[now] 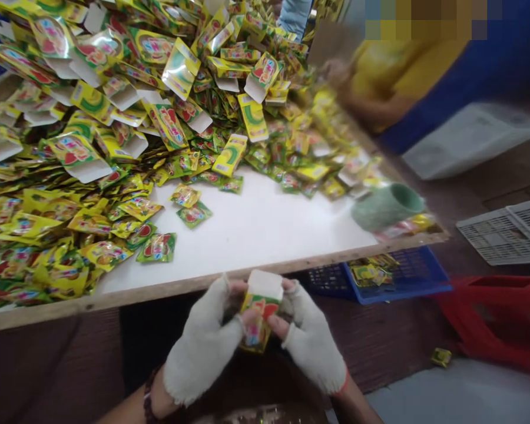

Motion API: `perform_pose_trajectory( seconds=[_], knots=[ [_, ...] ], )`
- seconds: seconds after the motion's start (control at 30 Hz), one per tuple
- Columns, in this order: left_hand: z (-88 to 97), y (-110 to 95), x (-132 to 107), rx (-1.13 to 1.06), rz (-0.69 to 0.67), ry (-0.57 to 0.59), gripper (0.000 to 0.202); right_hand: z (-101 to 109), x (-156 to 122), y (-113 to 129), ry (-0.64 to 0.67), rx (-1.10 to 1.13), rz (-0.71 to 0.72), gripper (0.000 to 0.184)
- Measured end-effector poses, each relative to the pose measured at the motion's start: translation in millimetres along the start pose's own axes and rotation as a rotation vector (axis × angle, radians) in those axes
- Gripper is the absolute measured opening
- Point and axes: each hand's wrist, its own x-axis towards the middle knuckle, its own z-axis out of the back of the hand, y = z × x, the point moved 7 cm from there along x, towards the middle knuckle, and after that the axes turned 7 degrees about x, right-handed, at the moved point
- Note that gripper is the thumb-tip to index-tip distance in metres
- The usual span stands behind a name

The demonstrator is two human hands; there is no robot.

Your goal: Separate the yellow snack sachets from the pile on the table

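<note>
Between my two hands, just in front of the table edge, is a small yellow and green carton (268,299) with a fruit print. Its white flap stands up, pointing away from me. My left hand (205,338), in a white fingerless glove, grips the carton's left side, thumb on the front. On the right side my right hand (312,338), gloved alike, closes its fingers and thumb on the same carton. A shiny printed piece shows at its lower end; I cannot tell if that is a separate sachet. Loose sachets (156,248) lie on the white tabletop (247,218) beyond.
A heap of open cartons (181,68) and sachets covers the table's far and left parts. At the right corner lies a green cylinder (386,206). Below are a blue basket (401,285) and red crate (503,318). Another person in yellow (393,76) works at the right side.
</note>
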Motion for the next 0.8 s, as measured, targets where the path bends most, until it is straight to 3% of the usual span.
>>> perform_pose_trajectory(
  seconds=[0.1, 0.2, 0.37, 0.47, 0.57, 0.63, 0.73, 0.8],
  knots=[
    [2.8, 17.8, -6.1, -0.102, 0.08, 0.044, 0.036, 7.7, -6.6, -17.7, -0.121, -0.006, 0.098, 0.037],
    [12.7, 29.1, -11.4, 0.047, 0.074, 0.003, 0.032, 9.7, -10.3, -23.4, -0.113, -0.203, 0.139, 0.026],
    [15.8, 30.3, -14.3, 0.259, -0.026, 0.065, 0.016, 7.7, -10.6, -15.3, -0.066, -0.499, 0.114, 0.011],
    [15.0, 30.5, -11.9, 0.115, 0.076, 0.058, 0.017, 7.2, -7.8, -16.2, -0.073, -0.405, 0.057, 0.012],
    [5.8, 32.1, -10.3, -0.199, 0.215, 0.117, 0.038, 7.8, -5.6, -23.5, -0.088, -0.134, -0.016, 0.03],
    [0.6, 32.4, -10.7, -0.265, 0.256, 0.172, 0.04, 6.8, -5.7, -25.1, -0.062, -0.104, -0.031, 0.035],
    [5.4, 32.4, -11.9, -0.081, 0.233, 0.154, 0.022, 5.7, -9.2, -14.0, -0.026, -0.382, 0.071, 0.013],
    [10.8, 26.1, -12.3, 0.058, 0.154, 0.124, 0.017, 2.2, -12.8, -3.4, 0.006, -0.541, 0.166, 0.01]
  ],
)
